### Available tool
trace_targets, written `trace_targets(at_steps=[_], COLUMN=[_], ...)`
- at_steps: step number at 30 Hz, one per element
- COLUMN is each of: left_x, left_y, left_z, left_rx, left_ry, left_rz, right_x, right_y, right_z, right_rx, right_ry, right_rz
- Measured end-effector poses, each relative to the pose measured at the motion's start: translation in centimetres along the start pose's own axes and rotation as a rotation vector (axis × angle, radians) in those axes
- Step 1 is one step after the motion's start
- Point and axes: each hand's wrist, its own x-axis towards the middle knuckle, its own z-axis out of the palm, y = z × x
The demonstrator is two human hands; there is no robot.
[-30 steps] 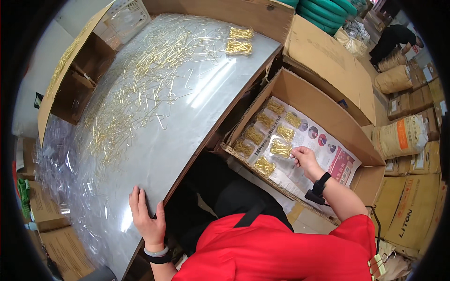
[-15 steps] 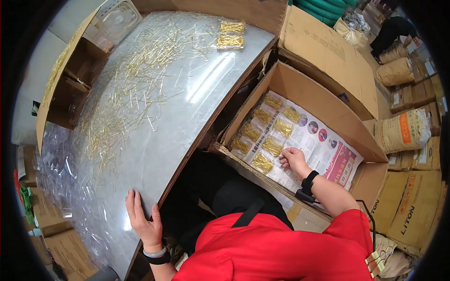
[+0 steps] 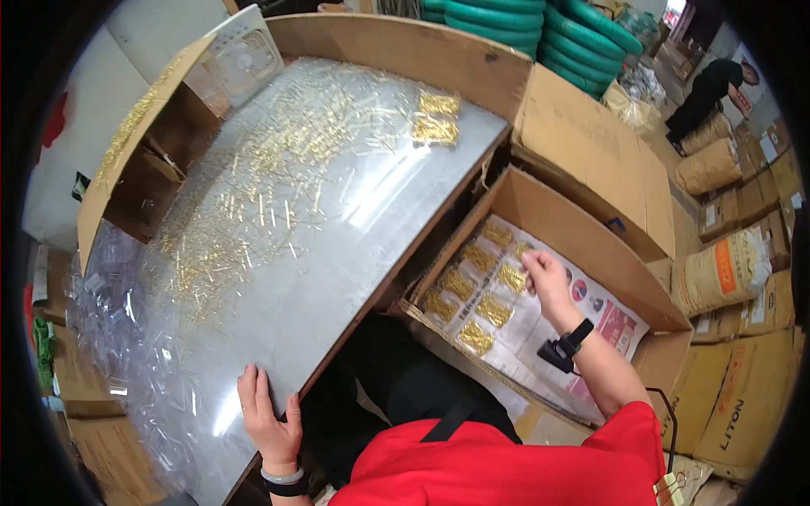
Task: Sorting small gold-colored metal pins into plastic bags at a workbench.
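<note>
My left hand (image 3: 270, 417) rests on the near edge of the grey metal tabletop (image 3: 354, 244), fingers stretched out and thumb apart, holding nothing. Over the open cardboard box (image 3: 582, 198) to the right, my right hand (image 3: 548, 282) has its fingers curled together at the far right pack of gold hooks (image 3: 521, 250), partly covering it. Whether anything is pinched there is hidden. Several small clear packs of gold wire hooks lie in two rows on printed paper (image 3: 548, 337) in the box. Nearest the right hand is another pack (image 3: 511, 277).
Loose gold hooks (image 3: 278, 160) spread over the table, with two filled packs (image 3: 436, 128) at its far corner. Clear plastic bags (image 3: 126, 337) heap at the left, beside a cardboard shelf (image 3: 160, 160). A fan (image 3: 245, 57), green coils (image 3: 498, 21) and sacks (image 3: 717, 274) stand around; a person bends far right.
My right hand has moved away from me, from the nearer packs to the far right pack. The left hand stays on the table edge. The view has tilted up slightly.
</note>
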Motion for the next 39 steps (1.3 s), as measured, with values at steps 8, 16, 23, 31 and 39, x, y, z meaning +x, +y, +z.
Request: trace_targets(at_steps=[8, 16, 23, 31, 39], left_x=[0.1, 0.1, 0.0, 0.0, 0.0], left_y=[-0.1, -0.1, 0.0, 0.1, 0.0], left_z=[0.0, 0.1, 0.1, 0.3, 0.3], left_rx=[-0.038, -0.044, -0.029, -0.031, 0.004], left_ry=[0.024, 0.062, 0.069, 0.079, 0.073], left_rz=[-0.014, 0.022, 0.022, 0.008, 0.032], right_x=[13.4, 19.7, 20.3, 20.7, 18.5], right_y=[-15.7, -19.2, -19.7, -19.6, -18.3], right_z=[7.6, 10.0, 10.2, 10.7, 8.8], right_rx=[0.079, -0.133, -0.120, -0.067, -0.030], right_ry=[-0.153, -0.175, -0.231, -0.207, -0.216], right_rz=[-0.189, 0.042, 0.109, 0.159, 0.096])
